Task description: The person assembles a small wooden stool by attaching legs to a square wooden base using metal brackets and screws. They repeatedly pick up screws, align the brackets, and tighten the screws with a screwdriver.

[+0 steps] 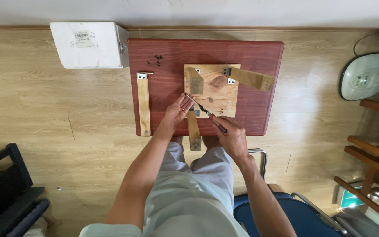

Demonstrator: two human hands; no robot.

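Head view: right hand (232, 138) grips the screwdriver (205, 112), slanting up-left toward centre frame; left hand (178, 109), fingers loosely curled, steadies its tip at the leg bracket (195, 113).

White box (88, 44) on wood floor (31, 105) beside wall; white fan (365, 75) at right; blue chair (286, 217); wooden rack (376, 153) at right.
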